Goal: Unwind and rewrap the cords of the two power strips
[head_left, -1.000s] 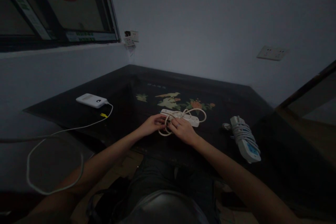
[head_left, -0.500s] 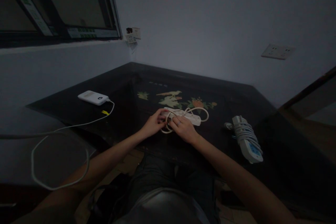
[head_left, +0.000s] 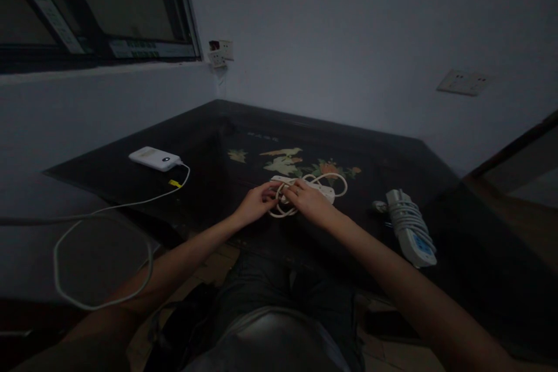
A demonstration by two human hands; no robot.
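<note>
A white power strip [head_left: 328, 192] lies on the dark table [head_left: 192, 197] in front of me, partly covered by my hands. Its pale cord [head_left: 344, 185] loops over and around it, with smaller loops at the near left end. My left hand [head_left: 258, 200] has its fingers closed on the cord at that end. From the other side, my right hand [head_left: 308, 202] reaches over the strip, fingers bent down onto the cord loops. Between the two hands a small pale piece, perhaps the plug, shows; its shape is too dim to be sure.
On the right lies another power strip [head_left: 418, 247] with grey cord wound round it. A white power bank [head_left: 154, 158] sits at the left, its white cable [head_left: 131, 204] trailing off the table edge and looping over my left forearm. Wall sockets [head_left: 464, 82] are behind.
My right hand has shifted slightly up and over the strip, and the small loops between the hands have moved a little. The left hand keeps its grip. The view has tilted slightly.
</note>
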